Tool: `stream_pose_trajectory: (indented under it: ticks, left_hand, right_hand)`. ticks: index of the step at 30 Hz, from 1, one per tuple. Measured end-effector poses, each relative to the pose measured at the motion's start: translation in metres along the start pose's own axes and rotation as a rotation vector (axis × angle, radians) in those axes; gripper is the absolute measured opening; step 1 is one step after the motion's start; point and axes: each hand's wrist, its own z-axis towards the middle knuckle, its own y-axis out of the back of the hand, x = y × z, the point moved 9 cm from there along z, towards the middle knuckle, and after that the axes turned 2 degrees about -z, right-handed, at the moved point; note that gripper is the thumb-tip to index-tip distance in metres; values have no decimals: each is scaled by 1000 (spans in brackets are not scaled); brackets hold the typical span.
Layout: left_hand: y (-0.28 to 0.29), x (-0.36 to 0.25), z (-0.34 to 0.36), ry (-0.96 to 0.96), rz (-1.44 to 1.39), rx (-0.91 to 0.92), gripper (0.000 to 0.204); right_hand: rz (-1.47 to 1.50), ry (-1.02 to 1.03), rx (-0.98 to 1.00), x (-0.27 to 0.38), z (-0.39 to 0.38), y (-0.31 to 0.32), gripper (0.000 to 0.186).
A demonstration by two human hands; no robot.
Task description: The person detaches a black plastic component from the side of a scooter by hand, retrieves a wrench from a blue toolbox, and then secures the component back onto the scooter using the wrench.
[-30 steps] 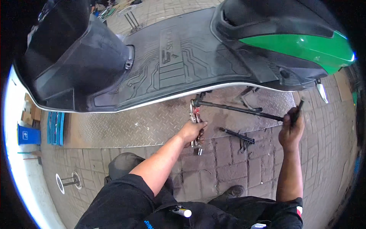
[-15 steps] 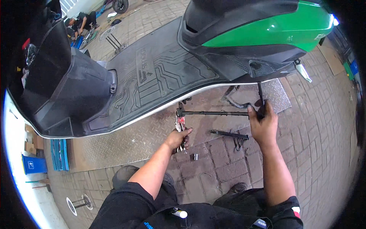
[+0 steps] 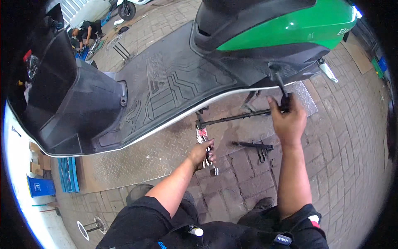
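Observation:
My left hand [image 3: 202, 154] is closed around a pair of silver locking pliers [image 3: 202, 133] with a red patch. Their jaws are at the left end of a long black metal bar [image 3: 236, 118], close under the scooter's edge. My right hand [image 3: 290, 120] grips the bar's other end, fingers partly hidden behind it. From there a black arm [image 3: 280, 84] of the same part sticks up in front of the scooter [image 3: 178, 79]. A small chrome socket [image 3: 216, 171] sits just below my left hand. On the paving to its right lies a black metal stand with a spring [image 3: 255, 145].
The green and black scooter spans the view above a diamond-plate metal sheet [image 3: 124, 168]. A blue bin [image 3: 41, 186] and blue case [image 3: 68, 174] stand at the left, with a wheel-like metal piece [image 3: 92, 228] nearer. Another person [image 3: 87, 33] crouches at the far left.
My right hand has turned and lifted the bar's right end, so its arm now rises across the scooter's side. My left hand keeps the pliers, slightly lower and to the right.

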Motion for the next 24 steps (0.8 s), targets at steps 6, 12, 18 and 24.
stream_pose_trajectory:
  ticks: [6,12,18,24]
  left_hand:
    - [-4,-3,-2,-36,-14,30,32]
    - [-8,-8,-6,-38,-135,104,31]
    - [-24,0,7,-84,-209,200,30]
    - [9,-6,15,-143,-131,51,33]
  right_hand:
    - [14,193,-93,10,-1,12,33]
    - [145,320,-116,15,4,14,20]
    - [19,516,-134,49,21,15,21]
    - [135,571,41,55,3,6,23]
